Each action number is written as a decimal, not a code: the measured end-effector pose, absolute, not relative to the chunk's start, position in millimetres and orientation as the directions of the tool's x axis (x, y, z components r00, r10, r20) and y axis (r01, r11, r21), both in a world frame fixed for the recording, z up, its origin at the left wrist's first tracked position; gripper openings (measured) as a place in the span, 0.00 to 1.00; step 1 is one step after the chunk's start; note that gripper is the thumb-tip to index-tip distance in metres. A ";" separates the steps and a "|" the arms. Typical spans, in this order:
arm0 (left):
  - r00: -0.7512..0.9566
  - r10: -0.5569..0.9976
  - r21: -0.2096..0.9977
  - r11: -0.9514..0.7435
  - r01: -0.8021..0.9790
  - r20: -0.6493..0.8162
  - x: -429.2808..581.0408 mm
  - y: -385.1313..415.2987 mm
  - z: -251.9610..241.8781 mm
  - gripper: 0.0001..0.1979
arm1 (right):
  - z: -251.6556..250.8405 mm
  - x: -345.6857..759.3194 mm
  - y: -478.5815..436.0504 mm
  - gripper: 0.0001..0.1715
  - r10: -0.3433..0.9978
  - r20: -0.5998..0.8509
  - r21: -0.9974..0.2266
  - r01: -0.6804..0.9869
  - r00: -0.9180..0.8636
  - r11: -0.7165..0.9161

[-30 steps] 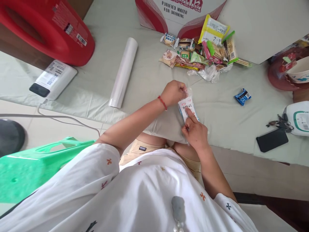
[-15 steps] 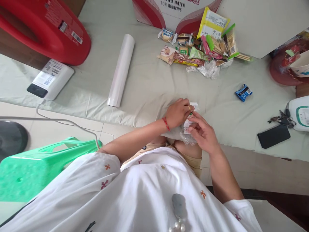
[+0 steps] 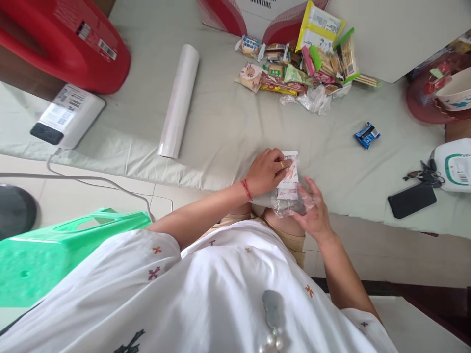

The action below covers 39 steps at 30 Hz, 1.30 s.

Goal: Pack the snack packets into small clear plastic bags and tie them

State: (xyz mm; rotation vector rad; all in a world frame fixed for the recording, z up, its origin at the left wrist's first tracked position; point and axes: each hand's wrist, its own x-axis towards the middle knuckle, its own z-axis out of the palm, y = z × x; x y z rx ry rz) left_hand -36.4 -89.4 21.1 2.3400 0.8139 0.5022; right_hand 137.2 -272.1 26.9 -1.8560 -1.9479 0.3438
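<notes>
At the table's front edge, my left hand (image 3: 265, 172) has its fingers curled onto a small white printed packet (image 3: 292, 171), holding it against the cloth. A second white piece with pink print (image 3: 287, 193) lies just below it, under a clear crinkled plastic wrap (image 3: 281, 208). My right hand (image 3: 313, 211) is at the right side of this wrap, fingers spread apart. The clear film lies against its fingers and thumb. A small blue snack packet (image 3: 367, 135) lies apart, further to the right.
A pile of wrapped snacks (image 3: 287, 73) lies before a red and white box (image 3: 253, 19). To the left are a plastic film roll (image 3: 179, 100), a white device (image 3: 69, 117) and a red jug (image 3: 91, 54). A black phone (image 3: 412, 200) and keys (image 3: 423, 171) lie right.
My right hand has moved away from the left one and down to the right, its fingers spreading. More of the white packet shows now. The view has shifted slightly.
</notes>
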 end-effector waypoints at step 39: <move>0.668 0.720 0.831 -0.480 0.281 0.190 -31.2 -93.0 7.9 0.12 | 29.9 147.6 -169.1 0.22 0.892 -0.107 -0.877 0.381 0.440 -0.293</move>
